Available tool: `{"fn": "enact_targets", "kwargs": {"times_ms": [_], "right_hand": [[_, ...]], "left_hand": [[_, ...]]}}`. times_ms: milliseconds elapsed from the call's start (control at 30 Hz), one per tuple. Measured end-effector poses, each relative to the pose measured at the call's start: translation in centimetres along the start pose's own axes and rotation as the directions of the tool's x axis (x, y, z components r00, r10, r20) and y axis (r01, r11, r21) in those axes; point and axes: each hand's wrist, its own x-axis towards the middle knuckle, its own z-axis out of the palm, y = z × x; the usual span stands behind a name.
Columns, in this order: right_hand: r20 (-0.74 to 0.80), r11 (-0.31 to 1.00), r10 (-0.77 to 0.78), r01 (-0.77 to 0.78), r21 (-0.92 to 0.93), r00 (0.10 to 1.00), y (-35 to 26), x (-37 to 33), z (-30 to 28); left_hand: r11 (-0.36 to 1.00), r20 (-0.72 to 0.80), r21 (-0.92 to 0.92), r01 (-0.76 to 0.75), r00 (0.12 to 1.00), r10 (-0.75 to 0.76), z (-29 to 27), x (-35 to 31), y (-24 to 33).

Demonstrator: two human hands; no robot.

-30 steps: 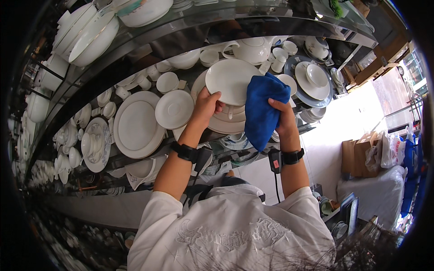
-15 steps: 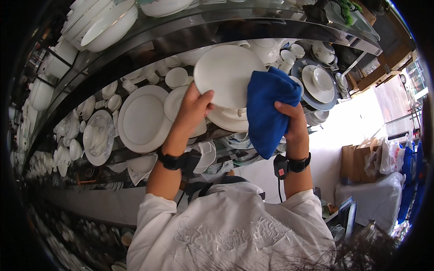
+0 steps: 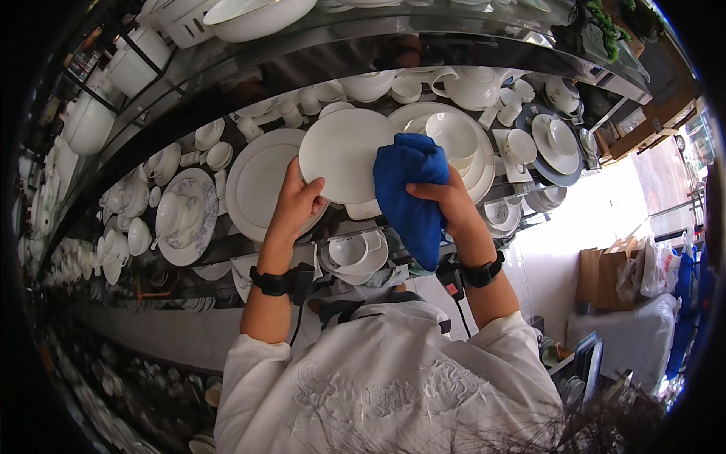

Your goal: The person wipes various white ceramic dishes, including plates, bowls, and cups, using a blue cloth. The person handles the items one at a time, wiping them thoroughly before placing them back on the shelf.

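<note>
A round white plate (image 3: 344,155) is held up in front of the shelf, tilted so that its flat face shows. My left hand (image 3: 299,198) grips its left lower edge, thumb over the face and the other fingers behind. A blue cloth (image 3: 408,178) covers the plate's right edge. My right hand (image 3: 445,198) is closed on the cloth, its thumb across the front; the plate edge under the fabric is hidden. Behind them, a larger white plate (image 3: 257,178) stands to the left, and a white bowl (image 3: 452,140) rests on stacked plates to the right.
Glass shelving (image 3: 340,60) packed with white dishes curves across the front. A teapot (image 3: 470,87), a cup (image 3: 519,147) and a grey-blue plate (image 3: 556,163) stand at right. Below are a cup on a saucer (image 3: 349,250). Cardboard boxes (image 3: 601,276) and a plastic-wrapped bundle (image 3: 628,329) lie at the right.
Both hands, the plate and the cloth have moved left and slightly down relative to the view. The bowl on the stacked plates at right has come into sight. Both grips are kept.
</note>
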Motion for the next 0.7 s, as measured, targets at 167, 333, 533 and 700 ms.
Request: {"fn": "enact_targets", "kwargs": {"times_ms": [167,333,533,700], "right_hand": [[-0.083,0.998,-0.005,0.000,-0.065,0.997,1.0,0.8,0.4],[-0.113,0.998,0.002,-0.009,-0.059,0.994,1.4,1.0,0.8],[-0.120,0.996,0.052,-0.060,-0.067,0.991,0.6,0.9,1.2],[-0.124,0.995,0.086,-0.093,-0.048,0.989,0.3,0.6,1.0]], "left_hand": [[1.000,0.032,-0.012,0.023,0.999,-0.022,-0.9,1.1,-0.8],[0.999,0.060,-0.020,0.041,0.997,-0.040,-1.6,1.6,-1.3],[0.998,0.033,-0.051,0.025,0.999,-0.023,-1.8,1.9,-1.9],[0.996,0.014,-0.085,0.033,0.999,-0.032,-1.8,2.1,-2.3]]}}
